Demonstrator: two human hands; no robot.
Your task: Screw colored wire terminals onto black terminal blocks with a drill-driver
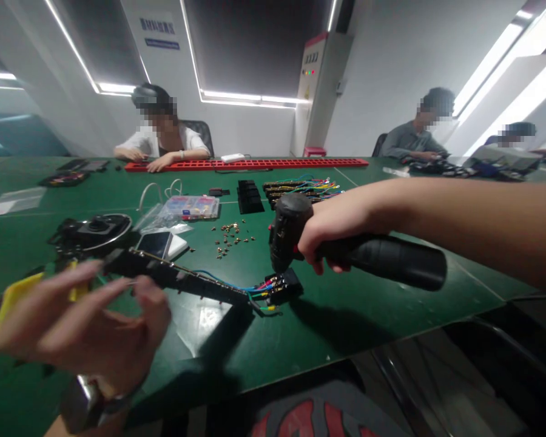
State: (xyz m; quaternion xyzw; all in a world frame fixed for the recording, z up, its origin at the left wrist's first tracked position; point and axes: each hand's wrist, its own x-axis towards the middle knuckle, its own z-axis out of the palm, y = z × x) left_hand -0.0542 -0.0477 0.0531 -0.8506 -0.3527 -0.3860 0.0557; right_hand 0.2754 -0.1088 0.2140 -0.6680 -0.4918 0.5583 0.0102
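Observation:
My right hand [321,237] is wrapped around a black cordless drill [382,261]. Its nose points down and sits right over a small black terminal block [286,288]; whether the bit touches is hidden. Blue, red and green-yellow wires [259,288] with lugs run from the block to a long black strip [186,282]. Blurred by motion, my left hand [95,334] is in front of the strip's left end. Its thumb and a fingertip come together in a pinch; anything between them is too small to name. One loose green wire end with a yellow sleeve [270,308] lies below the block.
Small brass screws [230,233] lie scattered mid-table. Behind are a plastic parts box [193,207], black blocks [250,197] and several wired strips [295,191]. A phone [155,246] and a round black device [97,227] lie left. Across sit several co-workers, one by a red rail [255,164].

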